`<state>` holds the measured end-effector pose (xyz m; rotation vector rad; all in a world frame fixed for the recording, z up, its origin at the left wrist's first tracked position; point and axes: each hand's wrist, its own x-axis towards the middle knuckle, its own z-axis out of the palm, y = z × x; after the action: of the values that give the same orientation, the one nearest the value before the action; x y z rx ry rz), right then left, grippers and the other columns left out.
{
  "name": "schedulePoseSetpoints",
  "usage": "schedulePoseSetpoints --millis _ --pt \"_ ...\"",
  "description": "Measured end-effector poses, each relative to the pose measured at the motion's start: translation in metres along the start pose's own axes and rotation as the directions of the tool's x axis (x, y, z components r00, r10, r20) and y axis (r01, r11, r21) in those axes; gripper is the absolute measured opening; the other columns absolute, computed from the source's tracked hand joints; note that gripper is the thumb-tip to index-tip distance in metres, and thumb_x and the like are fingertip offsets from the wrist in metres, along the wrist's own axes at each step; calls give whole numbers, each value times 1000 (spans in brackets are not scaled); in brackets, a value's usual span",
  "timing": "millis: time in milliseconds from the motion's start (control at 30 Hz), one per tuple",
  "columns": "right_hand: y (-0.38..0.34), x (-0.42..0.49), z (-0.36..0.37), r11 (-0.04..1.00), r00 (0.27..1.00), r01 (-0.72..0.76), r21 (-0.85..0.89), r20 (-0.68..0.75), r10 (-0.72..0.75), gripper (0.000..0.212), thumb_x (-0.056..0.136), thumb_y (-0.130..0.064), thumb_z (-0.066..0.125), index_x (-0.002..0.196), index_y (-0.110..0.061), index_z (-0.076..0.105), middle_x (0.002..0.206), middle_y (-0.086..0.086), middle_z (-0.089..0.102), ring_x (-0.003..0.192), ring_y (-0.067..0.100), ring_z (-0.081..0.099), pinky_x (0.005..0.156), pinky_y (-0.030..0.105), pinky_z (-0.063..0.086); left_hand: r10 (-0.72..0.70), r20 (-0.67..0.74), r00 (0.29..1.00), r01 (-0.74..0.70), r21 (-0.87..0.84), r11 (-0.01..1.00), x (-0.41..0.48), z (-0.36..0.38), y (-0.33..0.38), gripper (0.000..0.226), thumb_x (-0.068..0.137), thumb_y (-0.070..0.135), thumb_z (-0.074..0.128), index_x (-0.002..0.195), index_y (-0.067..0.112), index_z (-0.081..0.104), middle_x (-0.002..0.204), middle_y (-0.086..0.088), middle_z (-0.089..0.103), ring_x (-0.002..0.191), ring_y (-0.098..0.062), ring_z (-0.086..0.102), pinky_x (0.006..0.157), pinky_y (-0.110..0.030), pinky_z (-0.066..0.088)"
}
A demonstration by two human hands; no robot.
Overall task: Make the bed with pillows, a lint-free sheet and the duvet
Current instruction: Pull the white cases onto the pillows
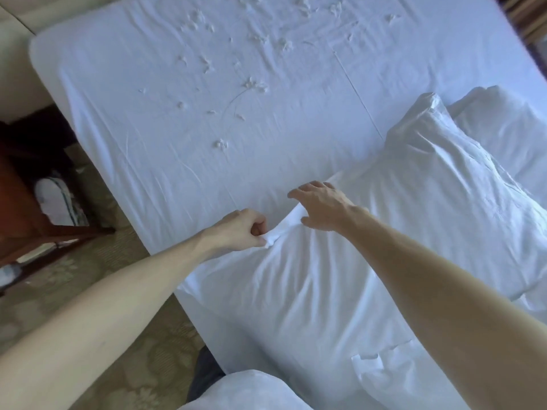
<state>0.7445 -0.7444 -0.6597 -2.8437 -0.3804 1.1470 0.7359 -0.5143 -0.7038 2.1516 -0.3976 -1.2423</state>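
A white fitted sheet (165,119) covers the mattress, and several white lint tufts (254,85) lie scattered over its far half. A white pillow (302,285) lies at the near edge of the bed. My left hand (241,229) is shut on that pillow's corner, pinching the fabric. My right hand (322,207) rests on the pillow's top edge with fingers spread and holds nothing. A second pillow (450,184) lies to the right, and a third white pillow (503,125) sits behind it.
A dark wooden chair (26,220) stands on the patterned carpet (97,291) left of the bed, with a white slipper (54,202) beneath it. More white bedding (251,392) bulges at the bottom edge. A wooden surface (524,16) shows at the top right.
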Motion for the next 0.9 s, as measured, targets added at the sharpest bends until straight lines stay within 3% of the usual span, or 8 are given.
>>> schedulePoseSetpoints --millis 67,167,267,333,400,667,800,900 --pt "-1 4 -6 986 995 56 -154 90 -42 54 93 -28 63 145 -31 47 145 -1 52 146 23 33 120 41 18 46 32 998 -46 1 999 -14 -6 2 15 83 29 79 80 24 66 79 6 70 75 -13 66 67 -31 51" --pt "3 -1 -14 959 995 68 -275 83 -46 37 97 -41 59 133 -31 59 132 -3 62 140 23 39 119 41 17 91 67 994 -91 -6 996 -31 -11 6 20 84 29 82 77 27 63 74 11 65 68 -5 60 65 -26 49" --pt "13 -18 -33 989 999 33 -146 6 -32 28 98 -38 60 124 -28 64 124 -3 66 127 22 52 113 37 28 101 79 992 -103 20 994 -43 -17 11 15 84 27 82 82 24 67 78 9 68 71 -7 62 69 -30 51" --pt "19 -35 -45 999 1000 -15 -45 -14 15 16 98 -26 59 112 -27 67 118 -1 67 115 24 60 87 31 39 92 79 993 -94 21 995 -49 -17 13 12 85 24 81 87 22 69 82 5 72 74 -9 65 72 -33 53" --pt "25 -54 -53 998 997 -59 1 -58 59 17 96 -20 59 106 -28 69 113 -2 67 108 24 64 76 28 37 71 67 995 -71 3 997 -53 -15 19 11 85 26 82 86 25 70 81 6 73 73 -8 65 73 -34 54" --pt "25 -133 -70 994 968 -85 72 -231 99 20 97 -13 57 108 -24 71 105 -4 70 96 22 64 64 28 33 -8 -43 999 2 -141 990 -85 -13 56 8 89 16 75 91 23 72 82 5 71 72 -8 63 66 -23 48" --pt "17 -176 -95 990 914 -105 95 -382 133 21 97 -13 54 103 -30 67 80 -15 56 86 19 56 58 30 29 -26 -87 996 7 -209 978 -118 -33 88 7 91 10 72 96 15 72 82 1 69 65 -7 59 60 -22 47" --pt "11 -213 -113 988 850 -101 114 -507 145 21 98 -15 53 103 -30 67 91 -11 65 91 21 61 62 31 31 -25 -156 987 -14 -243 970 -144 -49 119 8 92 8 73 97 15 74 80 5 68 63 -7 58 58 -20 46"
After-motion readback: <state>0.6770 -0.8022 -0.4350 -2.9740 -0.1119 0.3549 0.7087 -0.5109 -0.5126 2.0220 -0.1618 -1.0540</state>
